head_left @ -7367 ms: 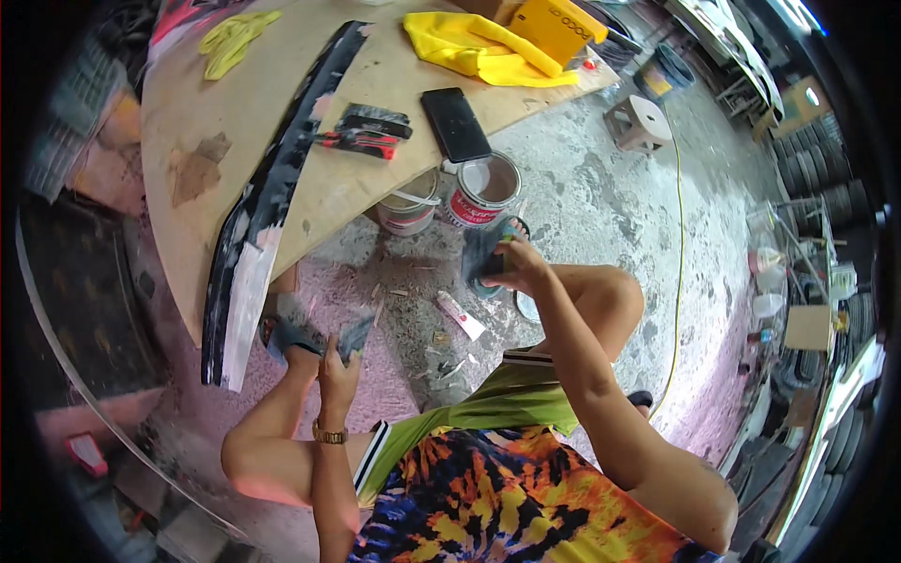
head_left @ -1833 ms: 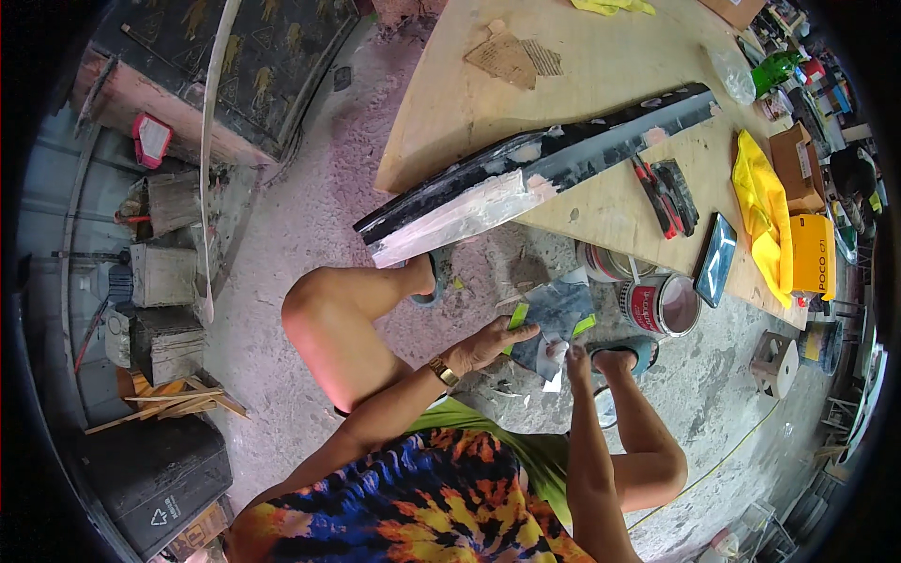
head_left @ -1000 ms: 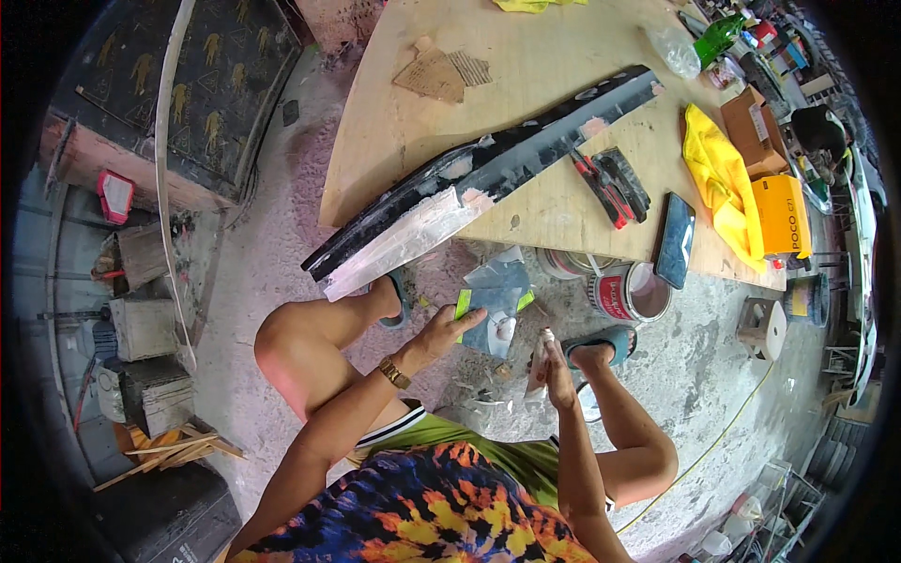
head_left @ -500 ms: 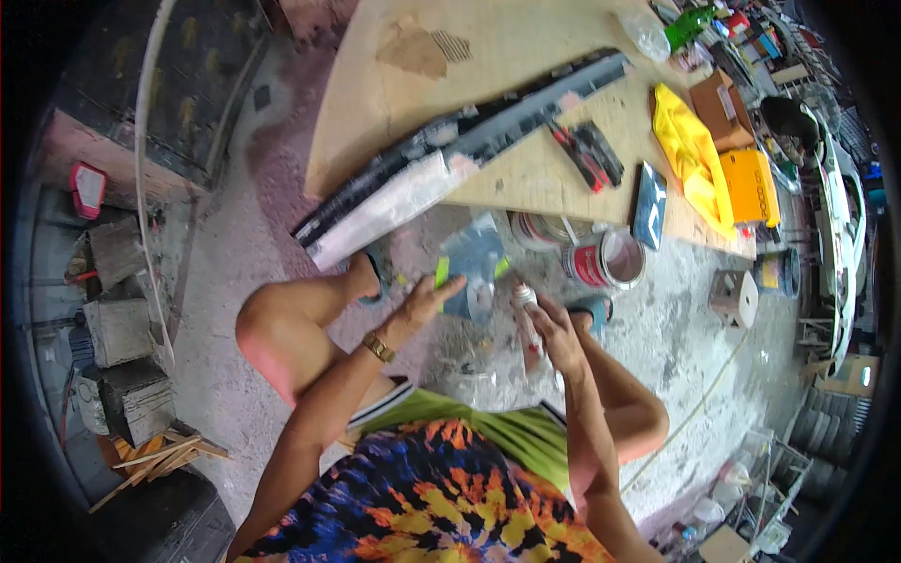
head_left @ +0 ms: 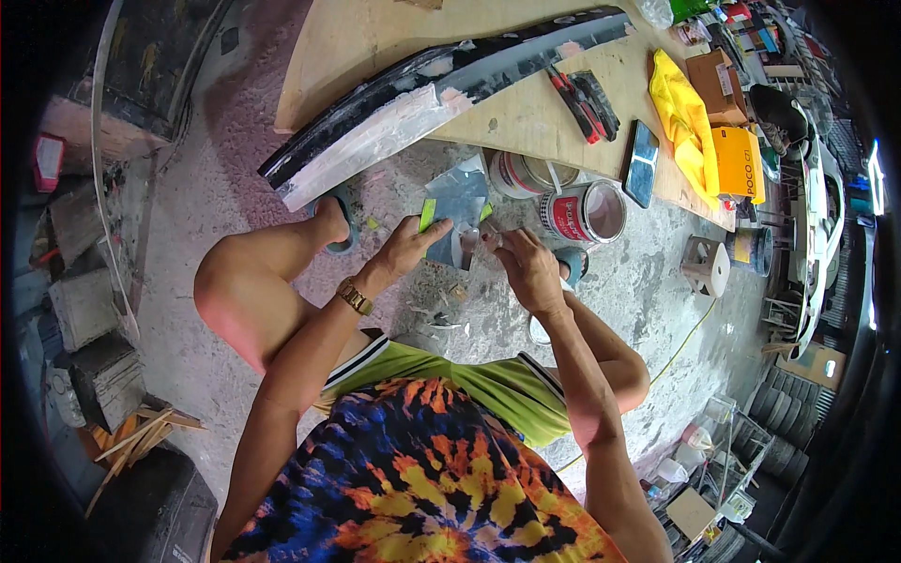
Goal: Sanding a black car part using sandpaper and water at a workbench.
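My left hand (head_left: pixel 415 246) grips the near-left edge of a flat grey board (head_left: pixel 457 192), which has bright green strips at its sides and a paler smear near its lower end. My right hand (head_left: pixel 533 270) is closed beside the board's right edge, back of the hand up. Between its thumb and fingers shows the tip of a slim white-and-red tube (head_left: pixel 492 240); the hand hides most of the tube. Both hands are over the floor, between my knees and the wooden table.
On the wooden table (head_left: pixel 375 42) lie a long black-and-white trim piece (head_left: pixel 375 141), red-and-black tools (head_left: pixel 584 105), a phone (head_left: pixel 641 164), a yellow cloth (head_left: pixel 683 122) and a yellow box (head_left: pixel 739 161). Paint cans (head_left: pixel 571 214) stand below its edge. A stool-like block (head_left: pixel 706 266) stands farther right.
The whole view has shifted, so the table and hands appear higher. My right hand has turned over the tube, covering most of it, with its tip nearer the board. My left hand keeps its grip.
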